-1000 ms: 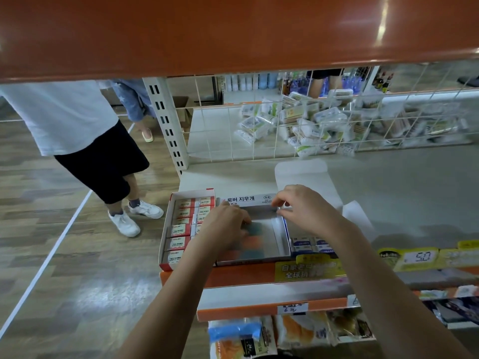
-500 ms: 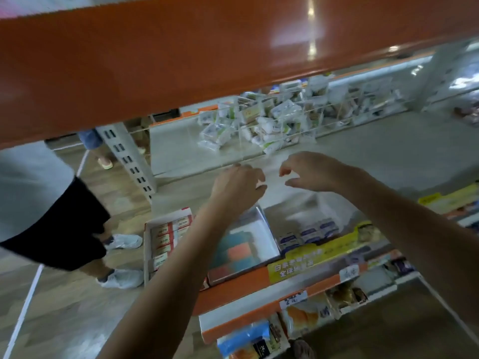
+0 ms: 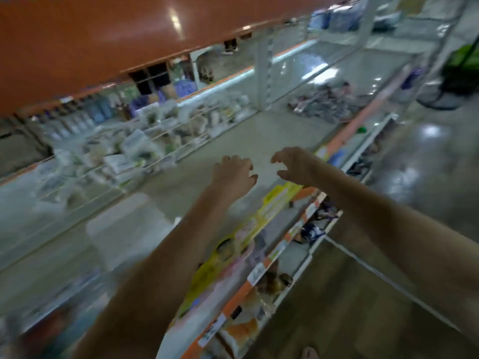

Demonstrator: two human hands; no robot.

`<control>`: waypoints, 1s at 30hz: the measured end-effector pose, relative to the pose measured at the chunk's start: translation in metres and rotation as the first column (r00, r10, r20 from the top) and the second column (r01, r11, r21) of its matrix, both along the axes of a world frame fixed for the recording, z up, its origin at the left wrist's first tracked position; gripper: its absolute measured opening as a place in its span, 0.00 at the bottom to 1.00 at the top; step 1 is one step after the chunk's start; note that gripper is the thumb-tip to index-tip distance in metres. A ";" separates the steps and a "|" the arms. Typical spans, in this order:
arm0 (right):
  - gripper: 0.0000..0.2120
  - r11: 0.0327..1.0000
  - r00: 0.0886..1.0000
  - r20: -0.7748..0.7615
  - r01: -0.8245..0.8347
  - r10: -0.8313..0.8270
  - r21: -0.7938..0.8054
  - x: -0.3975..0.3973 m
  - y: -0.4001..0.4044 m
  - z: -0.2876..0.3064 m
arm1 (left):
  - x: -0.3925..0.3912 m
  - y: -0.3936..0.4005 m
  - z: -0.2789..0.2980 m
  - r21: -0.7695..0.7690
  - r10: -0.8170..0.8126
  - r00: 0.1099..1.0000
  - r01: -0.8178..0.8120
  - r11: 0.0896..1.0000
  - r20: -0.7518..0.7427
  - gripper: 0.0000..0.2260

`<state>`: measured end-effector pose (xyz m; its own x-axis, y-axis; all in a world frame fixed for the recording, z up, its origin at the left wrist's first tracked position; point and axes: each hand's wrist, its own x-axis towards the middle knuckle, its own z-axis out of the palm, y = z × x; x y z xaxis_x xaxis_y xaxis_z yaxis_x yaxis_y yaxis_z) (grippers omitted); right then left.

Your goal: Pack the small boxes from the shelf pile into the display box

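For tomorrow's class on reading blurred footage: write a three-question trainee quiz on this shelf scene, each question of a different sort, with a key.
1. True or false: the left hand grips a small box.
2. Multiple choice: the right hand is (A) over the grey shelf, holding nothing; (B) resting on the floor; (C) pinching a price label.
3. Fill in: the yellow label strip runs along the shelf's ____ edge.

Key: 1 false, both hands are empty with loosely curled fingers; 2 A; 3 front.
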<state>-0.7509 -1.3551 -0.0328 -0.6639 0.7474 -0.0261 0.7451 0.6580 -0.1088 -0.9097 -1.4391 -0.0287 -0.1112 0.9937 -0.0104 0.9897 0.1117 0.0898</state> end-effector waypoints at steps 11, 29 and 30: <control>0.19 0.964 0.966 -0.024 0.254 -0.257 -0.079 0.153 0.144 -0.011 | 0.147 0.175 -0.018 -0.026 -0.188 0.982 0.188 0.982 0.007 0.19; 0.15 0.923 0.903 -0.188 0.376 -0.386 -0.085 0.193 0.350 -0.036 | 0.167 0.416 -0.037 0.061 -0.184 0.982 0.182 0.981 0.034 0.16; 0.16 0.928 0.906 -0.199 0.368 -0.373 -0.063 0.193 0.359 -0.037 | 0.166 0.423 -0.039 0.068 -0.177 0.984 0.175 0.982 0.017 0.16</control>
